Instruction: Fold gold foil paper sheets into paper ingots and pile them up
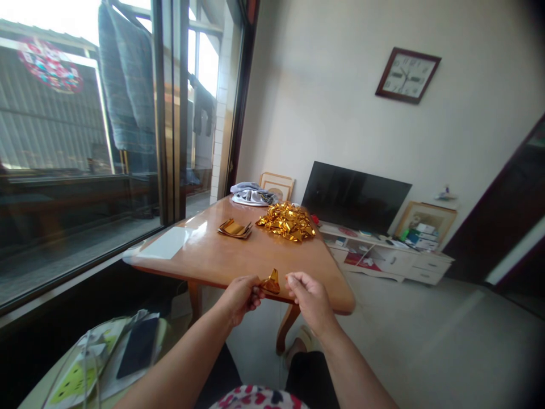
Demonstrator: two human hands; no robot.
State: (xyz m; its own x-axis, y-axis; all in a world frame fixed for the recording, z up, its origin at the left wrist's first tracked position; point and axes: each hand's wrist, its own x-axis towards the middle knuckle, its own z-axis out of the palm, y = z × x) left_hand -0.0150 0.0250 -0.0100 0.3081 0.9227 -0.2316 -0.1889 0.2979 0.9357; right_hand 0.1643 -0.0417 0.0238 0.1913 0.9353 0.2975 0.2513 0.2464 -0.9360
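Observation:
My left hand (243, 296) pinches a folded piece of gold foil paper (271, 282) by its left end, above the near edge of the wooden table (204, 267). The piece has a raised point and a rounded lower part. Just to its right is my right hand (307, 296), thumb and forefinger pressed together, apart from the gold piece; whether anything tiny sits in that pinch is hidden. Beyond my hands, a stack of flat gold paper sheets (235, 228) lies on the table. Right of the stack rises a heap of folded gold foil pieces (287, 221).
A white sheet (165, 243) lies on the table's left side, and bundled cloth (253, 194) at its far end. A TV (355, 196) stands on a white cabinet (395, 260) behind. At lower left, a dark phone (138, 347) rests on a seat beside the window.

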